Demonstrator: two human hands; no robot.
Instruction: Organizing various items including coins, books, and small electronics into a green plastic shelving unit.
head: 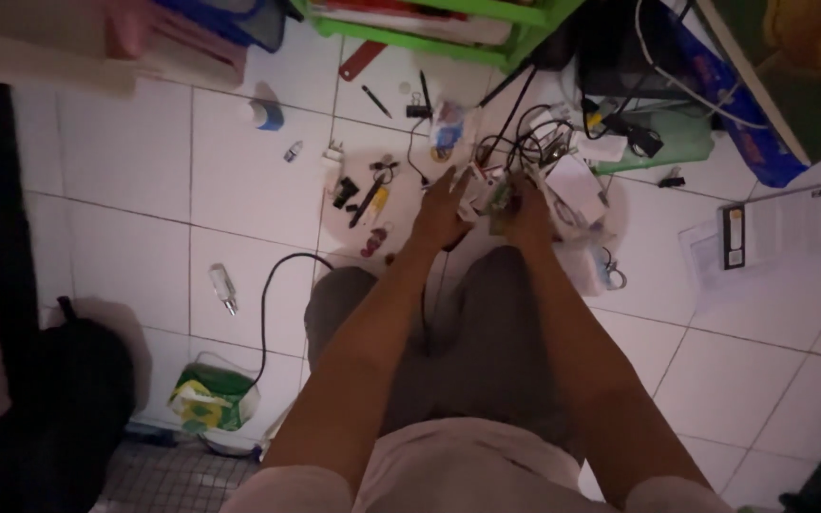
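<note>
I look down past my knees at a white tiled floor strewn with small items. My left hand reaches forward with its fingers spread over a pile of small white things and cables. My right hand is closed on something small at the same pile, beside a white box; what it grips is too blurred to name. Black cables loop just beyond both hands.
Pens, clips and small bottles lie left of the hands. A black cable curves toward a green packet. A black bag sits lower left, papers on the right, a green shelf ahead.
</note>
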